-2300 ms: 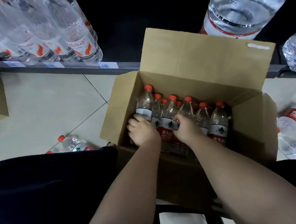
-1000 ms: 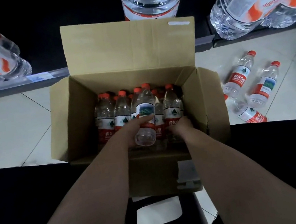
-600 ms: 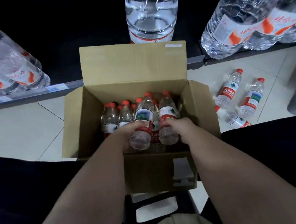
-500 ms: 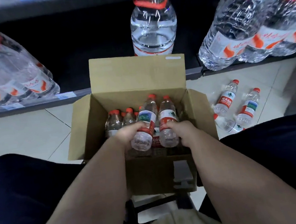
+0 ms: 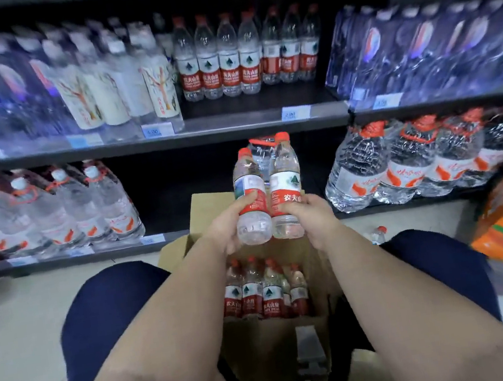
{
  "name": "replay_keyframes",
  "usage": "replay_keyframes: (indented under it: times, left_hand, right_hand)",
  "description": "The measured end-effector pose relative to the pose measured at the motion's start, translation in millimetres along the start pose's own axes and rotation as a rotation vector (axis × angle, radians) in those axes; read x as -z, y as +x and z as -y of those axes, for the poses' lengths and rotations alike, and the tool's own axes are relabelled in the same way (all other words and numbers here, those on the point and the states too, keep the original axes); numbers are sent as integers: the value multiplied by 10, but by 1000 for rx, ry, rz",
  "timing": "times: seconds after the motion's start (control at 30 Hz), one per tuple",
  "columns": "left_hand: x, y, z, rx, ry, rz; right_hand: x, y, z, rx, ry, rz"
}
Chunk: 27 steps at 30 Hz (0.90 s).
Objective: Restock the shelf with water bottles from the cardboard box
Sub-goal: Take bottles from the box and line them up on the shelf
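Two hands (image 5: 225, 228) (image 5: 316, 218) curled — one bottle (image 5: 248, 187) (image 5: 286, 181) each

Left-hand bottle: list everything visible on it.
The left-hand bottle is a small clear plastic water bottle with a red cap and a label that is pale on top and red below. It appears full. The left hand grips it around the lower label and holds it nearly upright, cap up, above the open cardboard box. It sits close beside the right-hand bottle, and the two seem to touch.
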<state>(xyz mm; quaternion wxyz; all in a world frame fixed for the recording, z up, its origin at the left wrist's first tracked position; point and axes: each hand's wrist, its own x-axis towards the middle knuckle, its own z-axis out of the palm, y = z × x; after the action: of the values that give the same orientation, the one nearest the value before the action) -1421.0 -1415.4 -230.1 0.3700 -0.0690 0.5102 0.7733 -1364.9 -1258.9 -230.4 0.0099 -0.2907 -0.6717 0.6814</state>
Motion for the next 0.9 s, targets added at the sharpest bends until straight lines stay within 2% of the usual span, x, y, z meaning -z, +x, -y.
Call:
replay_keyframes:
  times: [0.1,0.27,0.43,0.8,0.9]
  left_hand:
    - [-209,-138,-318,-92,-80,-1]
    - [-613,-327,-776,-163,-102,111]
    - [-803,-267,-1205,-252,-128,174]
    - [-1022,582,-1909,-211,-32,56]
    - [-1019,970,-2159,-268,63,-54]
  right_hand:
    - [31,-152,449,116,28,-36]
    - [101,-219,1054,295,-15,-75]
    - [154,-77,1529,339,-28,-68]
    - [169,910,2022,316,-25,-69]
    - [206,1325,2139,305,-42,-78]
